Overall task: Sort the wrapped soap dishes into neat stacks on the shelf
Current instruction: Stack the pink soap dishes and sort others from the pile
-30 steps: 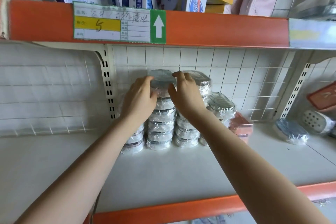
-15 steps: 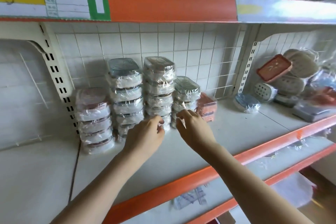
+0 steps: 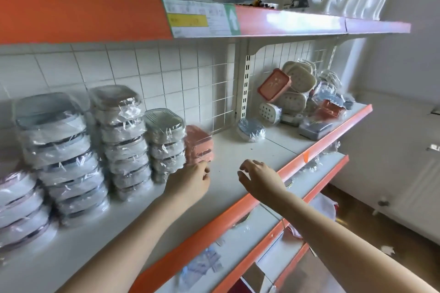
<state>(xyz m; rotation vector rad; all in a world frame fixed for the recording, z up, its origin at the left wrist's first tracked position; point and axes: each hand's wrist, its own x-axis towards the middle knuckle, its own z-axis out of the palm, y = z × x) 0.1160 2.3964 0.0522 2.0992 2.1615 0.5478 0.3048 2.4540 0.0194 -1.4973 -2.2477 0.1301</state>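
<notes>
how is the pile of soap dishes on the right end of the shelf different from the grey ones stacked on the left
The grey stacks stand as upright columns, dish on dish; the right-hand pile is a loose heap with dishes tilted and leaning on each other. The stacks hold look-alike grey-lidded dishes, while the heap mixes red, cream and blue-grey ones. The stacks sit beside the left hand; the heap lies beyond the right hand. Both are plastic-wrapped and sit on the same shelf.

A white shelf (image 3: 238, 150) with an orange front edge runs across the middle. On its left stand tall stacks of wrapped soap dishes (image 3: 121, 140), with pink dishes (image 3: 198, 144) beside them. A messy pile of dishes (image 3: 302, 100) lies at the right.
</notes>
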